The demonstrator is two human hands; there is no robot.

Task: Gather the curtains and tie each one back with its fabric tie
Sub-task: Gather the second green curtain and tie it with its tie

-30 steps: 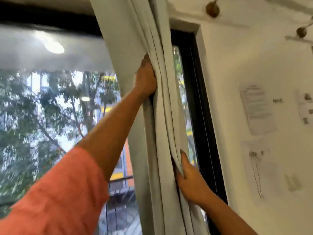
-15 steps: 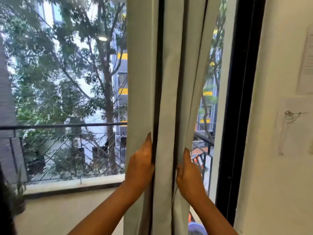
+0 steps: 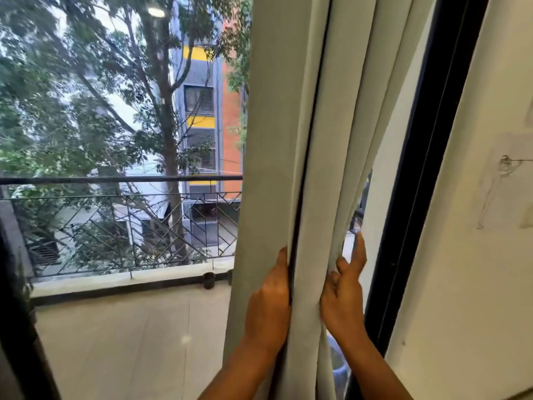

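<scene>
A pale grey curtain hangs in long vertical folds at the right side of the window, bunched into a narrow column. My left hand grips the folds from the left, fingers tucked into a crease. My right hand holds the folds from the right, with two fingers stretched up along the curtain's outer edge. The two hands squeeze the fabric between them at about waist height. No fabric tie is in view.
The black window frame stands right beside the curtain, with a white wall carrying a pencil sketch to its right. Through the glass lie a tiled balcony, a metal railing, trees and a building.
My left hand has come down from high on the curtain to the level of my right hand. Both hands now press the folds together, and the view has tilted downward.
</scene>
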